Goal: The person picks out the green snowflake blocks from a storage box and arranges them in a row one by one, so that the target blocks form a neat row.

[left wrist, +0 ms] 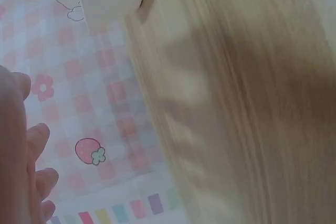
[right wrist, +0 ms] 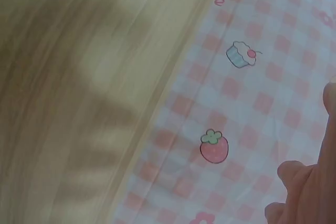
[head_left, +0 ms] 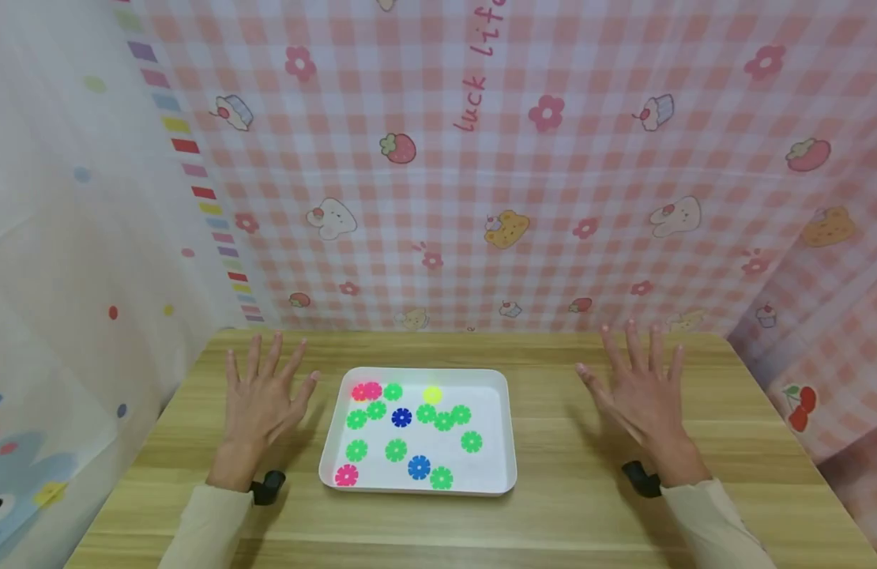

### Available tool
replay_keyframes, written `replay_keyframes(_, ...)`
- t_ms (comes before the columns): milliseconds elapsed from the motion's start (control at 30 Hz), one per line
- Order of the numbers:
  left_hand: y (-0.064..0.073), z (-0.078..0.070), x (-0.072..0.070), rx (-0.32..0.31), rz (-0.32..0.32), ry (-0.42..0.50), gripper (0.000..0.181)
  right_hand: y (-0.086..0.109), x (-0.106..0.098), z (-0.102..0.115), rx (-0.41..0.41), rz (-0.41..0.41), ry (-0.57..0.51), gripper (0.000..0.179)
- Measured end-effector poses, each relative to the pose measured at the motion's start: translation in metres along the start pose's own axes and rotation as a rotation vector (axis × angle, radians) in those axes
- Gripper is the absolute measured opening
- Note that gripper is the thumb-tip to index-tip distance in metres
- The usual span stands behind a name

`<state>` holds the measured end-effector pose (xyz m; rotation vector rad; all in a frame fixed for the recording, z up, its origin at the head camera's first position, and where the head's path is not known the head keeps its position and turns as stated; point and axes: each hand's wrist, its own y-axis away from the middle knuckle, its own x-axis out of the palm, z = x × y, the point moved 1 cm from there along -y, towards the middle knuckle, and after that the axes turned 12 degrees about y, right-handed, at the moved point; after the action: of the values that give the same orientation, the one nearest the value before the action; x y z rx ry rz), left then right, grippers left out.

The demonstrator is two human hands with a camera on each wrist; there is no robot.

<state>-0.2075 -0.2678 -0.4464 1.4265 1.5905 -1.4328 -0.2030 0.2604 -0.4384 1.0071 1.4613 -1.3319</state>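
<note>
Zero contact, apparently a ready step

Looks like a pause (start or finish, impossible to tell). To the left of a white, shallow, rectangular tray with rounded corners [head_left: 491, 462], the bare left hand [head_left: 261, 405]: fingers straight and fanned, thumb out, nothing held. To the right, a little farther off, the bare right hand [head_left: 641, 401], spread just as wide and just as empty. Both apparently raised over a light-brown, wood-grained table [head_left: 552, 521].

Inside the tray, scattered flat: mostly bright green, round, notched, plastic-looking discs [head_left: 472, 441], plus a few hot pink discs [head_left: 347, 475], one dark blue disc [head_left: 401, 417], one mid-blue disc [head_left: 419, 468] and one glaring yellow disc [head_left: 433, 394]. Two of the pink, touching or overlapping, near the back left corner.

For a next move, probably calls for bringing one hand inward over the low wall, then a fine thumb-and-finger pinch on a thin edge. Perhaps easiest with a disc lying alone, well away from the clusters.
</note>
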Motion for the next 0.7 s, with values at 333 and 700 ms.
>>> replay_keyframes(333, 0.002, -0.012, 0.021, -0.008, 0.016, 0.27, 0.058, -0.001, 0.001, 0.032, -0.081, 0.086, -0.306, 0.066)
replay_keyframes(700, 0.01, -0.025, 0.046, -0.096, 0.178, 0.694, 0.062, -0.005, 0.021, 0.079, -0.119, 0.23, -0.65, 0.06)
